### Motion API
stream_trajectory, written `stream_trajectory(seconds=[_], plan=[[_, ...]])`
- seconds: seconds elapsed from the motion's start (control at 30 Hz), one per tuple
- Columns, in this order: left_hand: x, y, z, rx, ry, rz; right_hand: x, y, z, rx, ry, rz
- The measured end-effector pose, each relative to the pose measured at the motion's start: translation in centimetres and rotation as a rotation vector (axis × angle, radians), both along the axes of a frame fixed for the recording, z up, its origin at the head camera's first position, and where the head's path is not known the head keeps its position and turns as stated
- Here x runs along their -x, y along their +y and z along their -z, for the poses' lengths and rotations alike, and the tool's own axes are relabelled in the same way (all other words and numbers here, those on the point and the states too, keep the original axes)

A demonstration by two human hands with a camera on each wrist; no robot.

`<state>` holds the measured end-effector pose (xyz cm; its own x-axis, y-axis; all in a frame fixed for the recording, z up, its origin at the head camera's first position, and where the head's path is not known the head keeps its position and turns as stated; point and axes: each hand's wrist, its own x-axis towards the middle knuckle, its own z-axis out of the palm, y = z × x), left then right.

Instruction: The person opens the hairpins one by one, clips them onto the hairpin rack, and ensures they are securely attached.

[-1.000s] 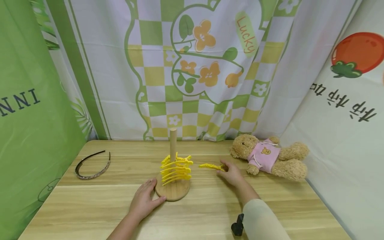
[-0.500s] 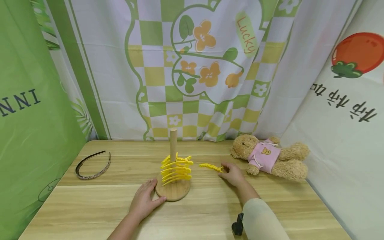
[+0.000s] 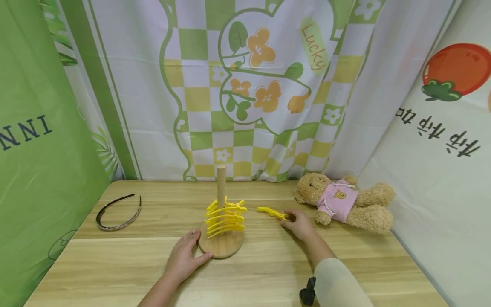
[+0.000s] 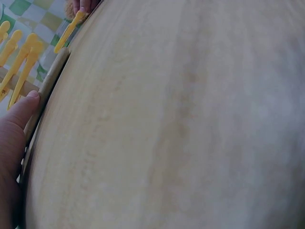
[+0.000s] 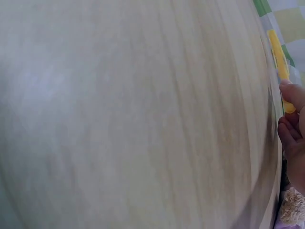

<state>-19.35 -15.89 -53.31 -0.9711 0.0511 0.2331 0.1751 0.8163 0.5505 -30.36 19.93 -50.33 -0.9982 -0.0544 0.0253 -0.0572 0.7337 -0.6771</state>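
Note:
Several yellow curved plastic pieces (image 3: 225,219) with knobbed ends are stacked around the upright post (image 3: 221,183) of a round wooden stand (image 3: 220,248). My left hand (image 3: 185,255) rests against the left front edge of the stand's base, thumb and fingers spread along the rim; in the left wrist view the thumb (image 4: 24,110) touches it. To the right of the stand, my right hand (image 3: 300,225) pinches the right end of another yellow curved plastic piece (image 3: 271,212). The right wrist view shows this piece (image 5: 279,55) between thumb and fingers, its free end pointing away.
A teddy bear (image 3: 339,199) in a pink top lies at the back right. At the left lies a dark headband (image 3: 118,225) with a glittery band. A patterned curtain (image 3: 245,140) hangs behind the wooden table (image 3: 115,264).
My right hand has shifted slightly right, and the held yellow plastic piece has turned, now slanting more. The left hand and the stand stay in place.

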Motion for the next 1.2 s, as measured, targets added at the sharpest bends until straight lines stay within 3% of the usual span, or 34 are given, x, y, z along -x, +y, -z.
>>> stream_trajectory(seconds=[0.2,0.57,0.83,1.2], plan=[[0.0,0.0,0.1,0.009,0.001,0.003,-0.6,-0.3,-1.3,0.115,-0.017,0.017],[0.0,0.0,-0.2,0.006,0.001,0.010,-2.5,-1.9,-7.2,0.214,0.056,-0.103],[0.0,-0.1,0.0,0.010,0.006,0.009,-3.7,-3.1,-9.6,0.221,0.155,-0.163],[0.0,0.0,0.0,0.005,-0.018,0.007,-4.8,-4.7,-11.7,0.208,0.170,-0.255]])
